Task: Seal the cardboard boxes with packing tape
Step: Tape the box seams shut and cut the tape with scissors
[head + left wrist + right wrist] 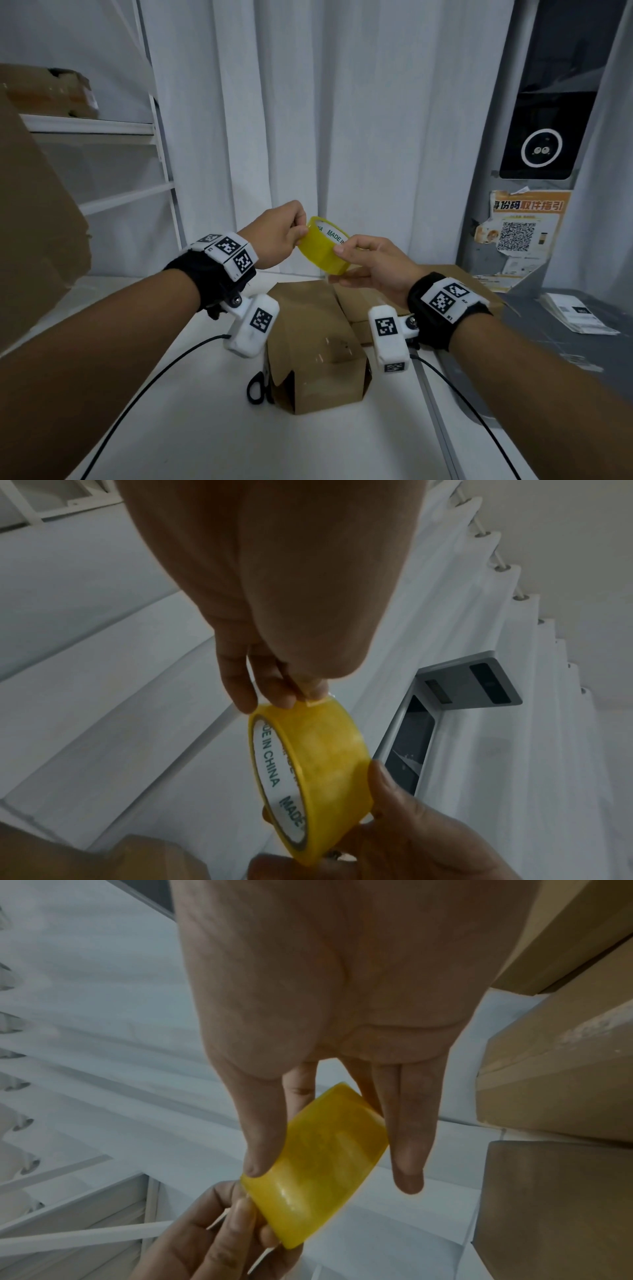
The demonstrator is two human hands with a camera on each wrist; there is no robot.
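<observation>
Head view, bottom up: scissors (257,387) low at centre on the white table (205,428), touching the left side of a small cardboard box (317,346) with flaps closed and no tape visible on top. More boxes (373,298) just behind, toward centre right. Above them, mid-frame and clear of every box: yellow tape roll (323,248), held between both hands. Right hand (371,265) curled round the roll's lower right rim, thumb on the near face, fingers behind. Left hand (282,231) at the roll's upper left edge, thumb and fingertips pinched together on the outer wrap.

Left wrist view: roll (318,772) standing on edge at lower centre, core hole facing frame left, left fingertips (310,691) nipping a small lifted tab at the top of the wrap. Free end apparently found, not yet drawn out.

Right wrist view: roll (315,1164) clamped between thumb and fingers, left hand (212,1240) below it in the frame.

Judged hinge of the coming move: nearest box directly below the roll, long side running away up the frame, so strip needs drawing along that line. Right hand nearer the box, better placed to carry the roll down; left better placed to anchor the tab.

Farthest back: white curtain (342,102).
</observation>
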